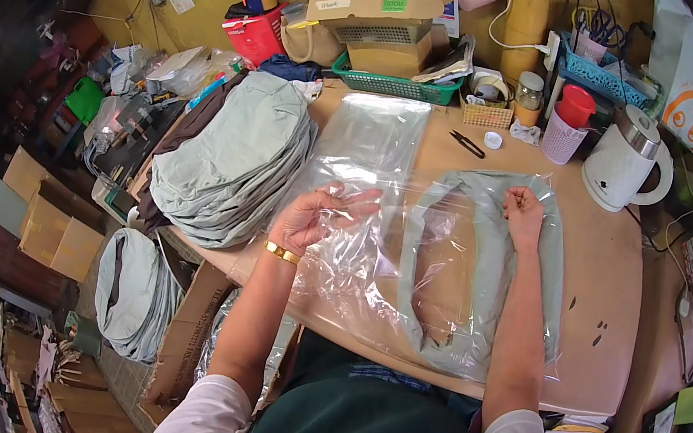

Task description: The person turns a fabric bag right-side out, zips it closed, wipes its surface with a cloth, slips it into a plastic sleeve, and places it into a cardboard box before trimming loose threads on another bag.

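Observation:
A folded grey-green cloth piece (pixel 489 303) lies on the table inside clear plastic, curved around an open middle. My right hand (pixel 524 213) rests over its upper part, fingers curled together on the plastic. My left hand (pixel 320 217), with a gold watch on the wrist, is above the cloth's left side. Its fingers reach rightward and grip the loose part of the clear plastic bag (pixel 446 202), which stretches between my hands; the exact grip is blurred by glare. Beneath and beyond my left hand lie more clear plastic bags (pixel 372 127).
A tall stack of grey-green cloth pieces (pixel 236 148) stands at the left. Black thread snips (pixel 467 143) and a small white round item (pixel 492 139) lie at the back. A white kettle (pixel 624 163), pink basket (pixel 563 136) and green tray (pixel 396 84) line the far edge.

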Action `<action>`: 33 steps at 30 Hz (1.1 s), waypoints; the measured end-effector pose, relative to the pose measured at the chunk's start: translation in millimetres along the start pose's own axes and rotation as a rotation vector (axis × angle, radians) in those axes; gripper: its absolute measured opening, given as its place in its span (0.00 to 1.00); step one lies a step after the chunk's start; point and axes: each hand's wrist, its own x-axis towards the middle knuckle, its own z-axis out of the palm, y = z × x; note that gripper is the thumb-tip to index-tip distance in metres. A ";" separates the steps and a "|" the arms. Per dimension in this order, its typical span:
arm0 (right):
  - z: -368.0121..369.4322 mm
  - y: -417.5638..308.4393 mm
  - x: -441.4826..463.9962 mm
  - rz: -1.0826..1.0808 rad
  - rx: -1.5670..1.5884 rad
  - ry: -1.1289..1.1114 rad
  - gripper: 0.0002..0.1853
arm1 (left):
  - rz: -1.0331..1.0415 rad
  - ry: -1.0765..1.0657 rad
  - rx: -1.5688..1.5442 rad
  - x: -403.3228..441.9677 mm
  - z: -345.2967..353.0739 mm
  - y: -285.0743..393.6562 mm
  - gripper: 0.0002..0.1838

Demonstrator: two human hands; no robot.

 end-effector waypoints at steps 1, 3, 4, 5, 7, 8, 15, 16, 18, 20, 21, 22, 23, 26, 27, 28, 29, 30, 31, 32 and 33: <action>-0.1 -3.1 -0.7 0.010 0.002 0.003 0.04 | 0.034 -0.052 -0.174 1.8 -1.9 -3.3 0.05; -1.5 -3.0 -0.8 0.025 0.002 0.011 0.04 | 0.103 -0.051 -0.082 2.2 -14.3 -3.5 0.09; -2.2 0.4 1.1 0.011 0.032 -0.009 0.05 | 0.260 0.048 -0.091 3.9 -27.8 -1.7 0.10; -3.9 3.9 2.2 -0.003 0.062 -0.030 0.05 | 0.417 0.147 -0.101 3.5 -42.0 1.0 0.12; -4.2 5.1 2.2 0.005 0.057 -0.013 0.05 | 0.523 0.396 -0.066 -16.9 -27.4 18.2 0.12; -2.7 5.1 2.3 0.008 0.056 0.002 0.05 | 0.583 0.462 0.050 -26.5 -39.3 27.2 0.11; 25.1 -44.8 -33.8 -0.270 -1.002 -0.004 0.13 | 1.158 0.788 1.004 -70.1 0.2 23.5 0.09; 29.5 -39.0 -33.0 -0.223 -1.001 -0.054 0.16 | 1.079 0.670 1.333 -66.8 29.8 8.5 0.13; 37.5 -23.5 -32.3 -0.165 -1.047 -0.127 0.22 | 0.810 0.428 1.774 -50.7 79.0 -42.6 0.21; 24.3 -17.4 -8.5 -0.143 -1.117 -0.151 0.24 | 0.633 0.305 1.867 -35.5 89.7 -79.5 0.26; 14.9 -17.4 11.9 -0.046 -0.981 -0.418 0.26 | 0.509 0.334 2.013 -22.1 76.4 -92.4 0.29; 7.7 -15.6 17.8 0.052 -0.818 -0.670 0.28 | 0.380 0.360 2.164 -14.2 62.9 -104.0 0.32; -0.4 -44.0 1.8 0.061 -0.824 -0.660 0.28 | 0.385 0.344 2.160 -12.7 49.2 -109.1 0.32; -16.8 -136.0 -74.8 -0.037 -1.253 -0.420 0.30 | 0.328 0.553 2.319 -15.7 17.3 -105.3 0.35; -20.9 -132.1 -95.2 -0.073 -1.305 -0.341 0.31 | 0.323 0.560 2.308 -19.8 9.7 -106.6 0.35; -22.4 -117.8 -114.8 -0.078 -1.310 -0.348 0.31 | 0.279 0.575 2.310 -23.0 1.3 -107.1 0.36; -21.7 -94.4 -131.5 -0.087 -1.319 -0.278 0.31 | 0.238 0.590 2.315 -25.6 -5.1 -106.2 0.36; -21.0 -77.8 -138.6 -0.095 -1.325 -0.204 0.30 | 0.117 0.580 2.270 -29.5 -5.4 -102.7 0.37; -21.4 -71.6 -138.3 -0.100 -1.326 -0.205 0.30 | 0.119 0.586 2.267 -30.8 -10.4 -99.2 0.37; -22.2 -67.8 -136.8 -0.123 -1.286 -0.171 0.30 | 0.120 0.574 2.213 -32.7 -15.4 -95.4 0.37; -23.9 -64.2 -138.7 -0.140 -1.246 -0.147 0.30 | 0.110 0.563 2.156 -38.5 -18.9 -95.7 0.37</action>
